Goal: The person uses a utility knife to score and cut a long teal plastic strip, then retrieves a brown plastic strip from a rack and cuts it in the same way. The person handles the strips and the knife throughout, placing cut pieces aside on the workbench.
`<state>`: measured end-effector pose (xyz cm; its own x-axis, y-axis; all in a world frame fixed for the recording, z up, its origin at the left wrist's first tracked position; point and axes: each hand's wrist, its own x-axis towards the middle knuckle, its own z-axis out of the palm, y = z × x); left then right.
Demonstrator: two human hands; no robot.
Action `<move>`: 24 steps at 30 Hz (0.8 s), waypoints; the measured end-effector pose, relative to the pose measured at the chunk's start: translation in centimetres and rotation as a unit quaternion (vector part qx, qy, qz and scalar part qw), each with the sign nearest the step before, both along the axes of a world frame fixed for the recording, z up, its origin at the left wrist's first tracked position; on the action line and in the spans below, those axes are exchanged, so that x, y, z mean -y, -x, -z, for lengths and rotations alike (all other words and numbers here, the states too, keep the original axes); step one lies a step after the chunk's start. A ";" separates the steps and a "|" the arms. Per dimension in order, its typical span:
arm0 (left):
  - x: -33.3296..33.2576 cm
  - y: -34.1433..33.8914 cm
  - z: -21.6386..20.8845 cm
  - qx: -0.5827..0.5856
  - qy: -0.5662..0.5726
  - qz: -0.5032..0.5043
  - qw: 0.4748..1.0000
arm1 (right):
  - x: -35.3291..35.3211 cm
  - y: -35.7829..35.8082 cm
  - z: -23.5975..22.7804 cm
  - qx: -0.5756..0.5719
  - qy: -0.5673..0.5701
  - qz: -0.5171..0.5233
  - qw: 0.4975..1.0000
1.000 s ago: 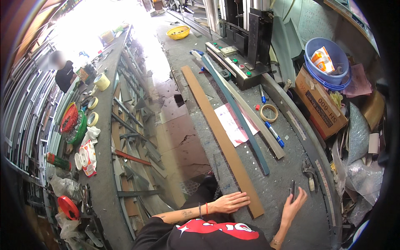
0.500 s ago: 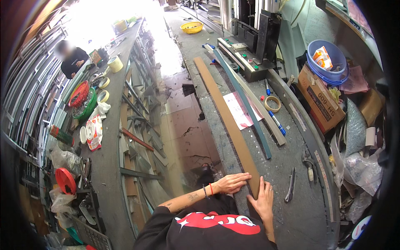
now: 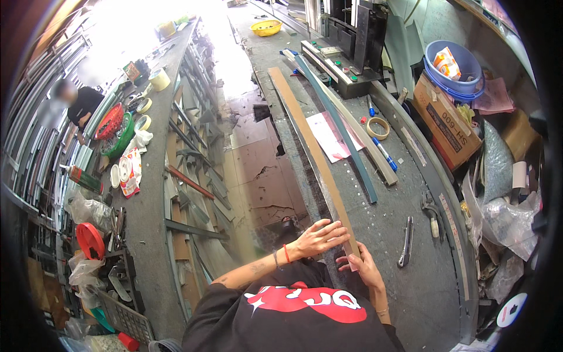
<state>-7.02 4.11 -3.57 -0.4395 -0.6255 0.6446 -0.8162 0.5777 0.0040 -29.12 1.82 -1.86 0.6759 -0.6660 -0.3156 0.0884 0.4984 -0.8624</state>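
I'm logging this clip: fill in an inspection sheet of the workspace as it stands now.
Surface: grey bench top, marked and dotted with small pale bits.
Things in hand: brown strip, lying lengthwise, a silvery side edge showing.
Clutter: utility knife to the right; blue-grey strip crossing over a paper sheet; tape roll; yellow bowl at the far end.
Hands: left hand lies over the brown strip, firmness unclear; right hand holds its near end.
Cables: nothing seen for certain.
Surroundings: black machine beyond; blue bucket and cardboard box at right; another person far left.
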 end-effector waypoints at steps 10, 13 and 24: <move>-0.1 -1.1 -1.6 -0.007 0.040 0.014 0.999 | 0.0 0.3 0.4 0.162 -0.160 -0.064 0.972; 0.3 -0.8 -2.3 -0.014 0.001 0.042 0.999 | -0.2 0.2 0.5 0.148 -0.155 -0.051 0.975; 0.3 -0.5 -4.7 0.017 -0.125 0.077 0.989 | -0.7 0.6 -1.2 0.061 -0.089 0.020 0.994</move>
